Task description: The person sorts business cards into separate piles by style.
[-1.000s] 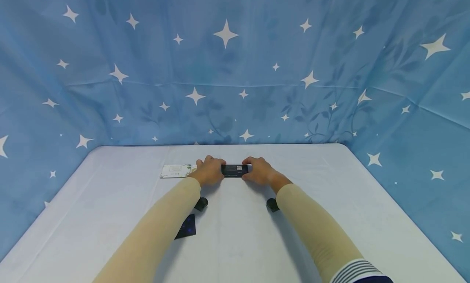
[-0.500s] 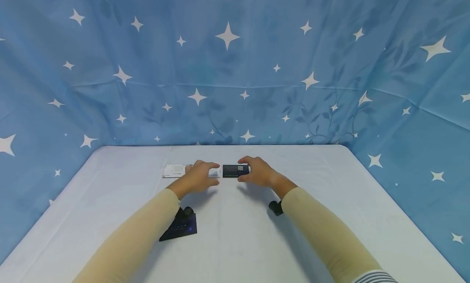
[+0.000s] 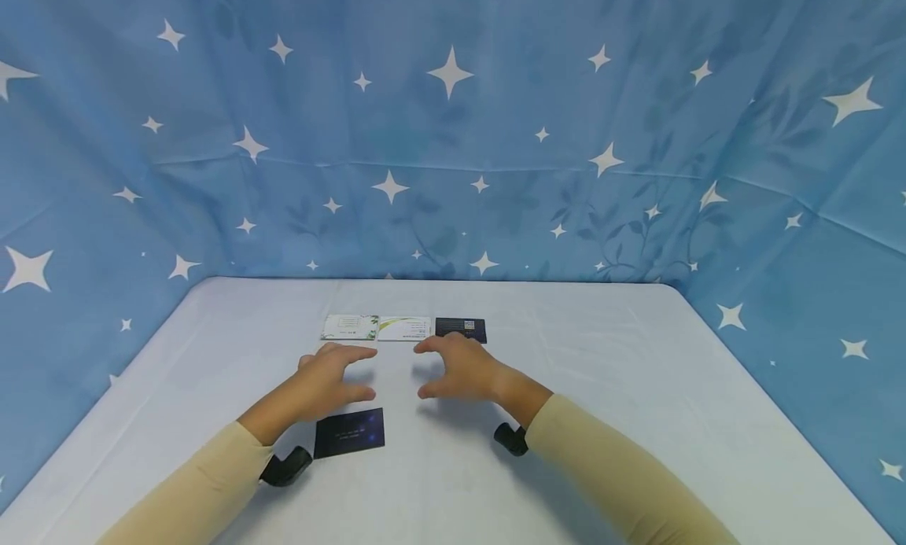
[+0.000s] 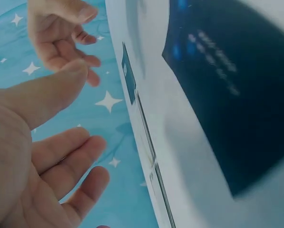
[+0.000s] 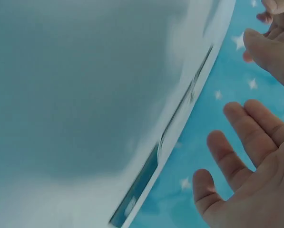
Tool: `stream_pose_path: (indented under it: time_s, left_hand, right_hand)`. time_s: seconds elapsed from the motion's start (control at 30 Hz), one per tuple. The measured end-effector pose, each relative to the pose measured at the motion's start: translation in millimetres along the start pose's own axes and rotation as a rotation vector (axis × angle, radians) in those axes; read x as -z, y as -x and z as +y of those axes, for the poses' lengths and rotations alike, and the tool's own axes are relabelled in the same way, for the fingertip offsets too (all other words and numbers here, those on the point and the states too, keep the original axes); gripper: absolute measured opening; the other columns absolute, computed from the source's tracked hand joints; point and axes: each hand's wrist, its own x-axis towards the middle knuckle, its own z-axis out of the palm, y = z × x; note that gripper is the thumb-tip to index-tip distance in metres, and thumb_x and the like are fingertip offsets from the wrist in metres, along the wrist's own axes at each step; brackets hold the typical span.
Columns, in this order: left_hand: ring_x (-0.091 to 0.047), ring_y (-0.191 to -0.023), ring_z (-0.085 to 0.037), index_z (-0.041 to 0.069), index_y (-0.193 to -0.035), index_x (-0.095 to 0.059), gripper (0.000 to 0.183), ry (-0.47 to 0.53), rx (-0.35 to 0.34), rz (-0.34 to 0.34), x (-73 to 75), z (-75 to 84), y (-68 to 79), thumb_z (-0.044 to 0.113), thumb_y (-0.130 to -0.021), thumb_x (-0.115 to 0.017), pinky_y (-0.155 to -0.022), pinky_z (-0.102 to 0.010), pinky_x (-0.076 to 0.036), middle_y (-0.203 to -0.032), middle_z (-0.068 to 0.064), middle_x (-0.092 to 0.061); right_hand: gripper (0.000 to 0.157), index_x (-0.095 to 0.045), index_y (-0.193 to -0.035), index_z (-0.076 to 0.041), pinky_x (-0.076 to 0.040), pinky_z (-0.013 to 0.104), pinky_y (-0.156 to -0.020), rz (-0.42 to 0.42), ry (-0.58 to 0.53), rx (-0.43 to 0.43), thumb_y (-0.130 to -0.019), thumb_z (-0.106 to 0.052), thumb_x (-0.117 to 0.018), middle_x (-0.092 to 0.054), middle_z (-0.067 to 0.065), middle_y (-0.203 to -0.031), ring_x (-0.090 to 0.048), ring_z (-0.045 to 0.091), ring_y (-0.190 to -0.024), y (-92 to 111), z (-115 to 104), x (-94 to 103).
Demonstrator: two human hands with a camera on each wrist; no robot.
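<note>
Three cards lie side by side in a row on the white table: a white card with green leaves [image 3: 350, 326], a white card with a yellow-green curve [image 3: 404, 329] and a black card with a QR code [image 3: 453, 325]. Nearer the person lies a dark blue card [image 3: 350, 433], slightly turned. Just beyond this card my left hand [image 3: 318, 386] hovers, fingers apart and holding nothing. My right hand [image 3: 467, 372] is held in front of the black card and hides part of its near edge; its fingers [image 5: 256, 133] are loosely bent around nothing in the right wrist view.
A white cloth covers the table [image 3: 602, 356]. Behind it hangs a blue curtain [image 3: 495, 136] with white stars. Black wrist cameras [image 3: 286, 466] sit under both wrists.
Both hands have let go of the black card and drawn back toward the person, the left one also moving left. The row of three cards and the dark blue card have come into fuller view.
</note>
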Motion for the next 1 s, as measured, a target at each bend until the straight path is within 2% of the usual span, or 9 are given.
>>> stream_pose_path:
  time_s: [0.23,0.4,0.5,0.67,1.0]
  left_hand:
    - [-0.047,-0.127,-0.033,0.010,-0.138,-0.060,0.072,0.000,0.068,-0.042,0.7,-11.5,35.4,0.039,-0.078,-0.086,-0.092,-0.058,-0.031,-0.134,-0.010,-0.059]
    - [-0.048,-0.125,-0.032,0.010,-0.138,-0.060,0.080,0.005,0.118,-0.057,-0.8,-18.2,50.7,0.040,-0.070,-0.090,-0.092,-0.057,-0.031,-0.133,-0.008,-0.059]
    - [-0.049,-0.123,-0.031,0.011,-0.134,-0.063,0.081,0.004,0.125,-0.052,-4.7,-21.5,55.1,0.039,-0.065,-0.093,-0.089,-0.053,-0.031,-0.130,-0.006,-0.061]
    - [-0.050,-0.120,-0.029,0.011,-0.128,-0.065,0.078,-0.028,0.092,-0.044,-12.1,-26.4,57.6,0.036,-0.060,-0.095,-0.084,-0.049,-0.031,-0.124,0.000,-0.064]
    - [-0.052,-0.116,-0.026,0.012,-0.119,-0.068,0.059,-0.036,0.081,-0.017,-12.8,-23.6,58.6,0.025,-0.067,-0.093,-0.083,-0.047,-0.031,-0.114,0.005,-0.066]
  right_hand:
    - [0.066,-0.060,-0.138,-0.021,-0.041,0.041,-0.097,-0.064,0.082,0.046,-0.080,-0.044,-0.083,-0.062,0.000,-0.128,-0.051,0.020,-0.115,4,-25,-20.0]
    - [0.066,-0.060,-0.138,-0.025,-0.042,0.038,-0.096,-0.097,0.087,0.033,-0.079,-0.046,-0.083,-0.061,-0.004,-0.127,-0.050,0.017,-0.113,2,-38,-28.7]
    - [0.068,-0.060,-0.138,-0.027,-0.042,0.038,-0.096,-0.122,0.082,0.021,-0.078,-0.046,-0.084,-0.061,-0.004,-0.127,-0.050,0.018,-0.113,0,-44,-34.1]
    - [0.069,-0.061,-0.135,-0.028,-0.041,0.037,-0.095,-0.151,0.097,0.024,-0.074,-0.047,-0.087,-0.062,-0.008,-0.120,-0.050,0.016,-0.108,-2,-50,-42.7]
    - [0.058,-0.066,-0.129,-0.025,-0.039,0.033,-0.095,-0.123,0.208,0.085,-0.078,-0.045,-0.085,-0.066,-0.013,-0.113,-0.050,0.011,-0.105,0,-55,-50.1]
